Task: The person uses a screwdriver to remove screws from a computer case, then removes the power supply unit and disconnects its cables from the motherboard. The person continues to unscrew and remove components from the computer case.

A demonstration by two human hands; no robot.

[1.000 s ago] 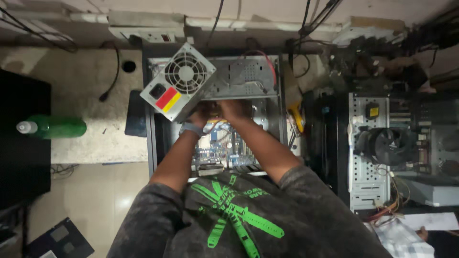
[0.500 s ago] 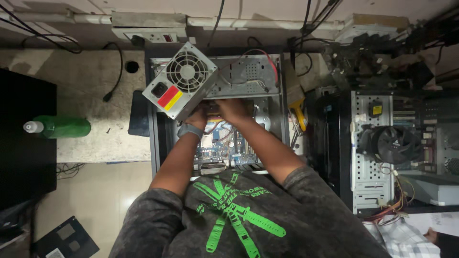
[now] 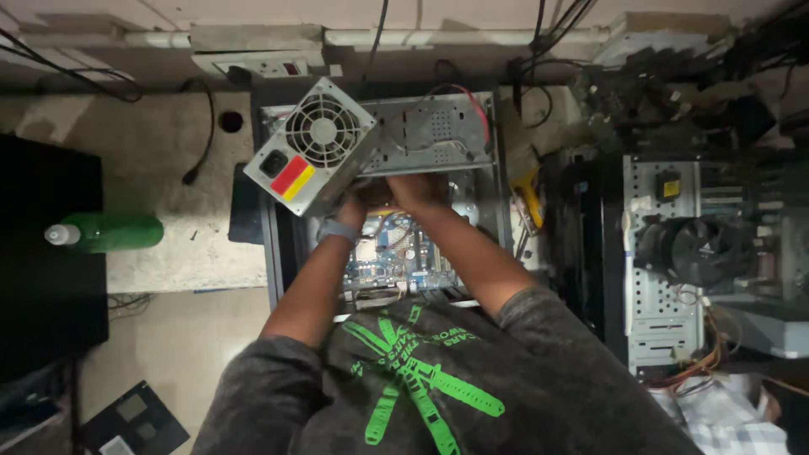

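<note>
Head view: power supply [image 3: 313, 156] above both hands' fingers [image 3: 396, 190].

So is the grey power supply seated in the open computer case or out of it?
Out. The power supply sits tilted over the case top-left corner, fan face fully exposed, with the left hand at its lower edge.

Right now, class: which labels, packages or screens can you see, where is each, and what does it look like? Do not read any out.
Sticker: on the power supply face, beside the left hand; red and yellow rectangle.
Tag: small yellow square on the second case, right.
Bottle: green, lying left; no label visible.
Screens: none lit.
</note>
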